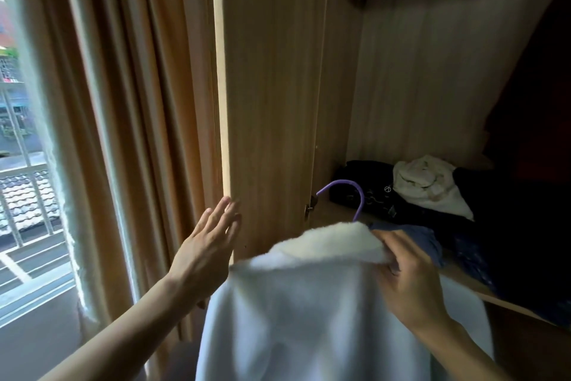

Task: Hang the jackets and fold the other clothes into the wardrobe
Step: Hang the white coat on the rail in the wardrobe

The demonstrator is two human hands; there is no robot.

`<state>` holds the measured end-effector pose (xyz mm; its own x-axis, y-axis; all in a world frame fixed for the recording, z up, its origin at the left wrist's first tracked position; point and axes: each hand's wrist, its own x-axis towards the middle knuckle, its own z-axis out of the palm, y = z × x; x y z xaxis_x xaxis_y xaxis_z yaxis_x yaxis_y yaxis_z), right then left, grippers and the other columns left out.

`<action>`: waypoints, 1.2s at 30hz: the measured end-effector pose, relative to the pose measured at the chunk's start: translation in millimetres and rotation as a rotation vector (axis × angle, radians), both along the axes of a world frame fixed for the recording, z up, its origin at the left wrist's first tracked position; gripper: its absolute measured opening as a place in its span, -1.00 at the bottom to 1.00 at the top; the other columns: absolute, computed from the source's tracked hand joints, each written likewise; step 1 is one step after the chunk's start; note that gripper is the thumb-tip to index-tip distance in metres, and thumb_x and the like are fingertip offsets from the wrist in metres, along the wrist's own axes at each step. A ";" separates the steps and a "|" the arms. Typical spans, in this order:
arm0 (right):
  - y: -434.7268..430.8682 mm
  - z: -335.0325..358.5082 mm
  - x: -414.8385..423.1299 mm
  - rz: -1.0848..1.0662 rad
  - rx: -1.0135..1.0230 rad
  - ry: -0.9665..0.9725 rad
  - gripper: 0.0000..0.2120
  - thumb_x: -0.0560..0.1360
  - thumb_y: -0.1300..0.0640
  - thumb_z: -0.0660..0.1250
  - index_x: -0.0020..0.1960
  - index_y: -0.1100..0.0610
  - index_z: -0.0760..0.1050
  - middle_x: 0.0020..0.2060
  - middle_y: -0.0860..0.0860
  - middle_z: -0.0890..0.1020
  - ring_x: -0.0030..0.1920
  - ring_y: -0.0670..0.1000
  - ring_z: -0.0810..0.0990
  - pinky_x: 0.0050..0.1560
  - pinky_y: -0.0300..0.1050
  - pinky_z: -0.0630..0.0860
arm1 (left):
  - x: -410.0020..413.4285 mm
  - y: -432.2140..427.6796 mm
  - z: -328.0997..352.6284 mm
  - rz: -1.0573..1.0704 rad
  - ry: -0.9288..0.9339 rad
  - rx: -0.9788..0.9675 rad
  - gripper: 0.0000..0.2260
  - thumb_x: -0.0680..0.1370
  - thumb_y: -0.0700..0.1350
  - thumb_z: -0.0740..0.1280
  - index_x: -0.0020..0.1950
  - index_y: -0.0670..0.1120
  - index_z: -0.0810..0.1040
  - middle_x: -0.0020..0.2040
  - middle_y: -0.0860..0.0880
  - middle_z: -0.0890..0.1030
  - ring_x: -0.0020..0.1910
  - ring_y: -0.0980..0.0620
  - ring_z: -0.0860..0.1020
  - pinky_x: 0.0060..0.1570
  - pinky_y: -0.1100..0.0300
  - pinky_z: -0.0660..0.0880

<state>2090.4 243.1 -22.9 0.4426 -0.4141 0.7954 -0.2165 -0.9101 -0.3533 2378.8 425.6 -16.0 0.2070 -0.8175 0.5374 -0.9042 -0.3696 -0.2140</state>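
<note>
A white fleece jacket hangs on a purple hanger, whose hook sticks up above the collar. My right hand grips the jacket's collar at its right shoulder. My left hand is flat with straight fingers, the fingertips touching the edge of the open wardrobe door. The jacket is in front of the open wardrobe, just below the level of its shelf.
On the wardrobe shelf lie dark clothes and a crumpled white garment. A blue cloth lies behind my right hand. Tan curtains and a window are on the left. Dark hanging clothes fill the right.
</note>
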 end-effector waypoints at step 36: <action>-11.0 95.8 -68.3 -0.091 -0.198 -0.220 -0.80 0.47 0.26 0.48 0.06 0.10 0.57 -0.12 -0.15 0.55 -0.13 -0.08 0.57 -0.17 -0.16 0.48 | -118.4 -84.2 78.1 -0.728 -0.119 -0.544 -0.30 0.43 -0.45 0.17 0.55 -0.05 0.28 0.13 -0.13 0.45 -0.04 -0.13 0.44 -0.11 -0.01 0.45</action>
<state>2022.2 232.1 72.9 0.2189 -0.2716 0.9372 -0.2387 -0.9462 -0.2184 2260.4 341.5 62.1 -0.3416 -0.3523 0.8713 -0.9365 0.2062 -0.2838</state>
